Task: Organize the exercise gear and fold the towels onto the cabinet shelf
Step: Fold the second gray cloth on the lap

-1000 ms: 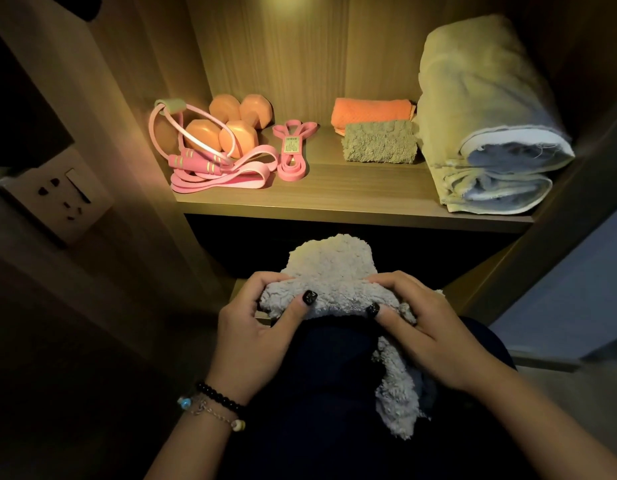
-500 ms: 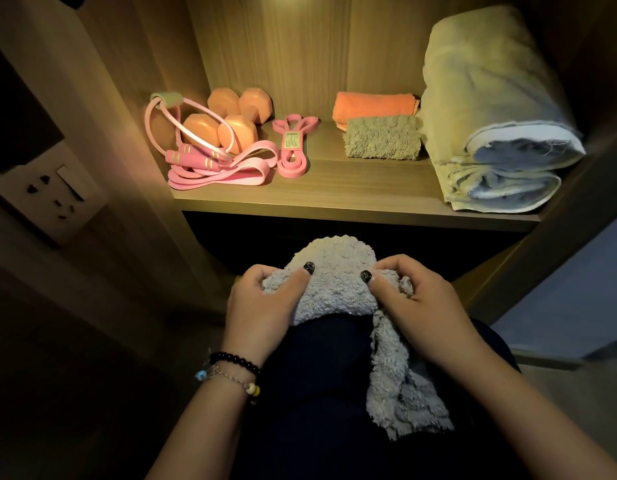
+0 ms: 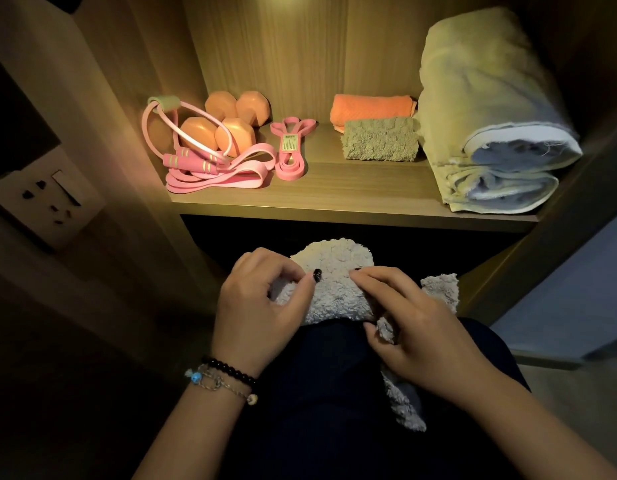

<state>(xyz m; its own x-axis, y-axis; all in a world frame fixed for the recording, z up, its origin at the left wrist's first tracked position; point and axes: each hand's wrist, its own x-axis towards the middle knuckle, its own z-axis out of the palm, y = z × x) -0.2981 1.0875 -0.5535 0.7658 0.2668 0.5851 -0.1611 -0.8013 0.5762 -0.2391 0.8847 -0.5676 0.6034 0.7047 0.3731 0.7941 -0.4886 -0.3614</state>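
Pinching the grey fluffy towel (image 3: 334, 289) on the lap, both hands' fingers (image 3: 301, 292) clamp its folded edge

Wood-grain cabinet (image 3: 300, 46), open front, back panel lit warm yellow from above; light source itself wasn't in frame. One shelf board (image 3: 352, 199) ran across, with a dark compartment (image 3: 386, 244) below it. Left side panel (image 3: 127, 98) fell into shadow toward the camera. Left of it, a white wall socket plate (image 3: 54, 202) with a rocker switch, tilted in the wide-angle view. Right of the cabinet's slanted side, a bluish-grey wall (image 3: 584, 278) and a strip of pale floor (image 3: 577, 393). Room was otherwise dim.
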